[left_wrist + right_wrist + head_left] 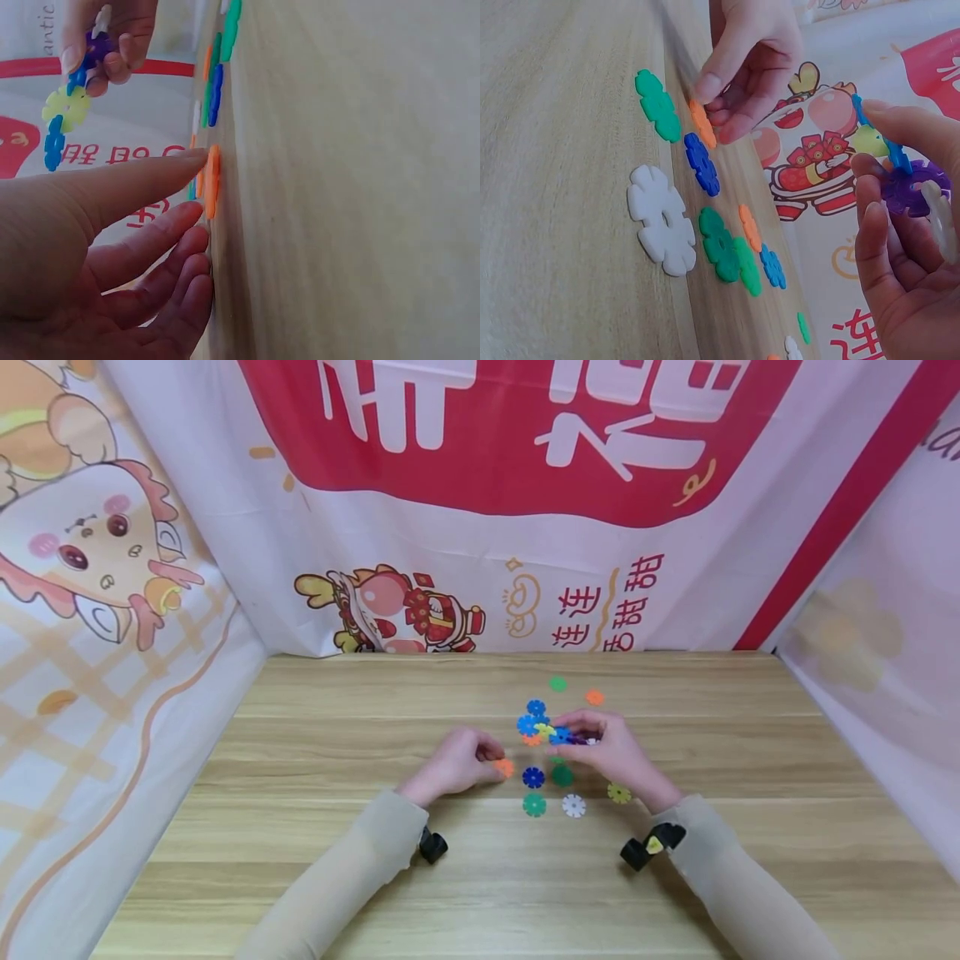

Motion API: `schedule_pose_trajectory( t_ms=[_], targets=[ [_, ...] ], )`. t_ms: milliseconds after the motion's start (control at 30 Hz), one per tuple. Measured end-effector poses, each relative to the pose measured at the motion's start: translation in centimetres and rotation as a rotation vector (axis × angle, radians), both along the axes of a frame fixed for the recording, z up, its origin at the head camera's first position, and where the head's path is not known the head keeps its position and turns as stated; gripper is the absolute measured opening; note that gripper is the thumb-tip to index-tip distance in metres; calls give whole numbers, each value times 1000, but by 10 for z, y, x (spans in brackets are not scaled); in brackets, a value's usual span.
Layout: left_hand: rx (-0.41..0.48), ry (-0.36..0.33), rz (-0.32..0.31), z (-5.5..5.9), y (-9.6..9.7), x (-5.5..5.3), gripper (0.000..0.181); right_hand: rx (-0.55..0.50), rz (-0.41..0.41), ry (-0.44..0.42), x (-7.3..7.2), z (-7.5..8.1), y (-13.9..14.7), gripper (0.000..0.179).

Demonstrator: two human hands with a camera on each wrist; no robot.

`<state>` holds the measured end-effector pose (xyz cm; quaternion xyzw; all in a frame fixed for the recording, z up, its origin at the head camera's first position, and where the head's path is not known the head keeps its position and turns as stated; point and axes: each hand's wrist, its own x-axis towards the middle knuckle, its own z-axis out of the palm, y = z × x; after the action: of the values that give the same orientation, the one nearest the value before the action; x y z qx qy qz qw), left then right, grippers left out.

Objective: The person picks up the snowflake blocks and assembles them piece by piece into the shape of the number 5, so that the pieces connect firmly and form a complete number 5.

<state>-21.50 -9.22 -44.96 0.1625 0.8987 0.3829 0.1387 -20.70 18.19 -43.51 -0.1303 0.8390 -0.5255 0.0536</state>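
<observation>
My left hand [459, 764] is low over the table, its thumb and forefinger at opposite edges of an orange notched snowflake disc [213, 182]. That disc lies flat on the wood. Raised off the table, my right hand [613, 747] pinches a chain of interlocked snowflake discs. A blue disc [54, 142], a yellow disc [66, 107], another blue one, a purple disc [911, 189] and a white disc [939, 221] make up the chain. Fingers partly cover its middle. Between the hands lie a dark blue disc [533, 777] and a dark green disc [562, 775].
Nearer me are a green disc [534, 805], a loose white disc [573, 806] and a yellow-green disc [619, 792]. Farther back lie another green disc [558, 683] and an orange one [595, 697]. Printed cloth [487, 568] hangs behind the wooden table [315, 735] and at both sides.
</observation>
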Motion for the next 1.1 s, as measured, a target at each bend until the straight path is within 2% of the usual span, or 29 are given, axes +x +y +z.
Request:
schedule_pose_trajectory(
  t_ms=[167, 367, 633, 900, 1100],
  targets=[
    [-56, -4, 2, 0, 5, -1, 28, 0, 0, 5, 0, 0, 0, 36],
    [-39, -17, 6, 0, 5, -1, 27, 7, 0, 3, -1, -2, 0, 31],
    [128, -55, 13, -1, 2, 1, 22, -36, 12, -26, 0, -2, -1, 31],
    [261, 14, 77, 5, 3, 4, 19, -50, 12, -34, -1, -5, -1, 32],
    [311, 56, 135, 12, 7, 7, 15, -21, 13, -31, -1, -6, -2, 39]
  ],
)
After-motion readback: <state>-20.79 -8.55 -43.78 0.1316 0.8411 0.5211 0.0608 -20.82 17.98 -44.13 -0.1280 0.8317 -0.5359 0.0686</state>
